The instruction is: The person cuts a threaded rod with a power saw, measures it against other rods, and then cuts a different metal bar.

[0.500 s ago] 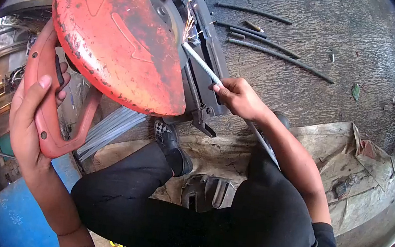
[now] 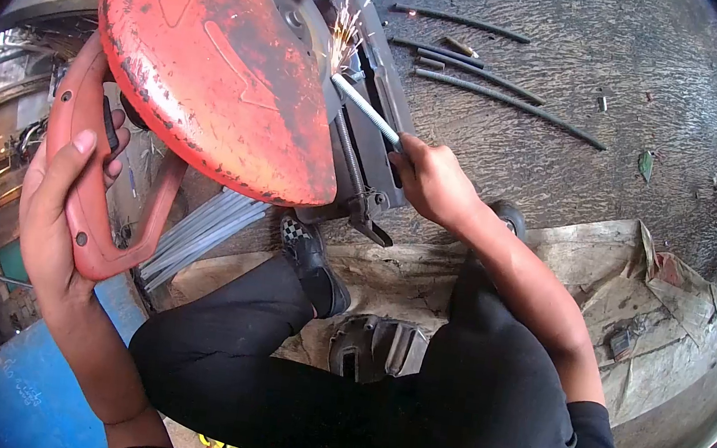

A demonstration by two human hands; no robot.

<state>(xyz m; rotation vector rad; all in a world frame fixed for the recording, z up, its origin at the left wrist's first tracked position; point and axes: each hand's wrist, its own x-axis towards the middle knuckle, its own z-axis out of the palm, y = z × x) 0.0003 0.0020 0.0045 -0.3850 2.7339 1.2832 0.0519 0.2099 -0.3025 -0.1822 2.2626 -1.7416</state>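
My left hand point(image 2: 57, 196) is wrapped round the red handle point(image 2: 91, 218) of a chop saw, its fingers by the black trigger point(image 2: 110, 126). The saw's worn red guard point(image 2: 223, 91) covers most of the disc. In my right hand point(image 2: 436, 178) is a grey threaded rod point(image 2: 368, 113), gripped near its middle. The rod's far end meets the saw at the guard's right edge, and sparks point(image 2: 344, 39) spray up from there. Beneath lies the dark saw base point(image 2: 387, 174) with its clamp screw point(image 2: 349, 156).
Several cut rods point(image 2: 516, 111) lie on the floor to the upper right. A bundle of grey rods point(image 2: 205, 236) rests under the saw handle. Dirty cloth point(image 2: 588, 252) spreads around my feet, with a dark metal part point(image 2: 379, 347) between my legs. A blue surface point(image 2: 42, 391) is at lower left.
The sparks have grown larger and brighter. My right hand has shifted slightly, its fingers now turned further over the rod. The saw handle has moved very little.
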